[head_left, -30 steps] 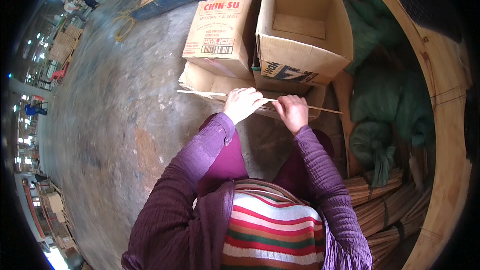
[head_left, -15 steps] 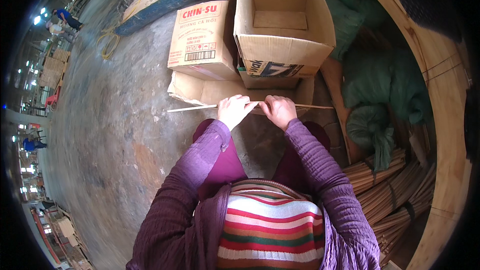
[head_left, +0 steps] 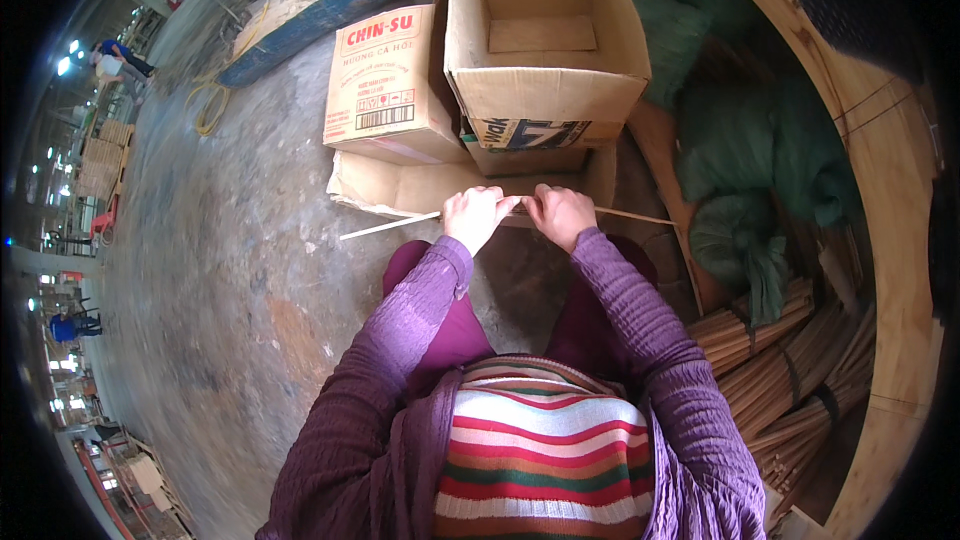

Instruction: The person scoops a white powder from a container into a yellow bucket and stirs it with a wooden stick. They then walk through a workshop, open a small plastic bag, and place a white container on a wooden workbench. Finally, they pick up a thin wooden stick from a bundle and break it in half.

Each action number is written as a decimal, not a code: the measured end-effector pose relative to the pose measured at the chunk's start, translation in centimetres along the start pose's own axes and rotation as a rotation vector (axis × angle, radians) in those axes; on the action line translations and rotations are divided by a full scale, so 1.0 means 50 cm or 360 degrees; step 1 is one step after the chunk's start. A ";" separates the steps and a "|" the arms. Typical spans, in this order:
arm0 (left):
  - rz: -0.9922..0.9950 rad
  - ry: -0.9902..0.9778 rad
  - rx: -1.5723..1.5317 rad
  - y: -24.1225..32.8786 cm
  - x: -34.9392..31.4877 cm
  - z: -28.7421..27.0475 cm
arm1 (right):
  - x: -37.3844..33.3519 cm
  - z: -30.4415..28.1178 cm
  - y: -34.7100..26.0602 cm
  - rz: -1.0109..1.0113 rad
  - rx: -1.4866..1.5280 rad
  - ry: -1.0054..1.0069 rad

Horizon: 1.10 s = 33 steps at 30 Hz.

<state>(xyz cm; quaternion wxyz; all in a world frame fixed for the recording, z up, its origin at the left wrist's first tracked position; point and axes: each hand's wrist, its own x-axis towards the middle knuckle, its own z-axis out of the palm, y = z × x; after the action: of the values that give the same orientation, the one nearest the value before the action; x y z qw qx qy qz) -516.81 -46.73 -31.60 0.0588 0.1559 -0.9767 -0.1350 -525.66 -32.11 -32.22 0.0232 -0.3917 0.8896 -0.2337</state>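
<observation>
A thin pale wooden strip (head_left: 390, 226) runs crosswise in front of my knees, gripped near its middle by both hands. My left hand (head_left: 474, 217) is closed round it, and my right hand (head_left: 562, 213) pinches it close by, thumbs nearly meeting. Both ends stick out past my hands and slope downward, so the strip looks bowed up at the middle. Just beyond my hands lies a low open cardboard box (head_left: 375, 180). Standing in or behind it are a printed carton (head_left: 385, 80) on the left and a taller open carton (head_left: 545, 95) on the right.
Bundles of wooden sticks (head_left: 800, 370) and green sacks (head_left: 735, 240) lie to my right, inside a curving wooden board (head_left: 890, 130). A blue-sided trough (head_left: 310, 20) and a yellow hose (head_left: 208, 105) are far left on the concrete floor (head_left: 230, 270). Other people stand in the distance.
The strip's ends have dipped relative to its middle, so it bows more. Both hands keep their hold. The whole view has shifted slightly, with the boxes appearing further left.
</observation>
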 end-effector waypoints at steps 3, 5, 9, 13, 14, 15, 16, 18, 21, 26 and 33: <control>0.0038 0.0043 -0.0001 0.007 0.005 0.002 | 0.000 -0.008 0.001 0.0048 -0.0010 -0.0008; 0.0011 0.0004 -0.0020 0.015 0.012 -0.001 | 0.001 -0.019 0.002 0.0119 -0.0003 -0.0082; -0.0026 -0.0007 0.0001 0.041 0.027 -0.003 | 0.003 -0.037 0.009 0.0232 -0.0006 -0.0186; 0.0002 -0.0014 -0.0038 0.052 0.034 0.000 | 0.002 -0.035 0.022 0.0279 -0.0045 -0.0180; -0.0004 -0.0015 -0.0035 0.053 0.034 0.002 | 0.001 -0.034 0.022 0.0286 -0.0041 -0.0189; -0.0003 -0.0014 -0.0030 0.054 0.035 0.005 | 0.000 -0.033 0.023 0.0286 -0.0038 -0.0147; -0.0003 -0.0012 -0.0025 0.055 0.036 0.008 | -0.002 -0.034 0.026 0.0297 -0.0030 -0.0159; -0.0006 -0.0022 -0.0031 0.063 0.040 0.013 | -0.002 -0.033 0.035 0.0311 -0.0014 -0.0181; -0.0007 -0.0027 -0.0041 0.074 0.045 0.019 | -0.004 -0.027 0.047 0.0326 -0.0018 -0.0150; -0.0075 -0.0031 0.0073 0.096 0.061 0.039 | 0.002 -0.013 0.046 0.0401 -0.0129 -0.0085; 0.0402 0.0020 -0.0260 0.060 0.062 -0.006 | -0.018 -0.078 0.088 -0.0141 0.0090 0.0153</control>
<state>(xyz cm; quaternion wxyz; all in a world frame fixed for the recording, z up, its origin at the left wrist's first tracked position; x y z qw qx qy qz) -520.55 -45.04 -30.23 0.0938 0.0274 -0.9740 -0.2045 -528.93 -27.36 -30.77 -0.0188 -0.4181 0.8646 -0.2781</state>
